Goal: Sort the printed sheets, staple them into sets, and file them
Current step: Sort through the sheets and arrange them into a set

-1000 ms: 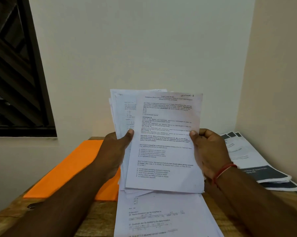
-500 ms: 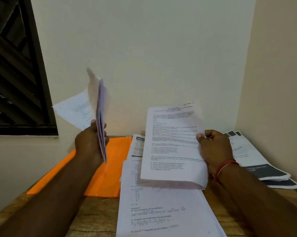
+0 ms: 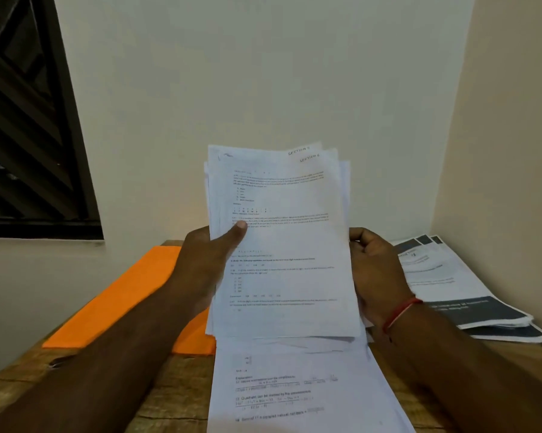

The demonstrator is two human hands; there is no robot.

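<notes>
Holding the printed sheets upright, the left grip is clamping their left edge; the right grip is seemingly pinching the opposite long edge.

Fingers of the left hand are hidden behind the held stack of printed sheets, whose body text is too small to be read. The loose sheets below the hands are cut off by the bottom edge.
</notes>
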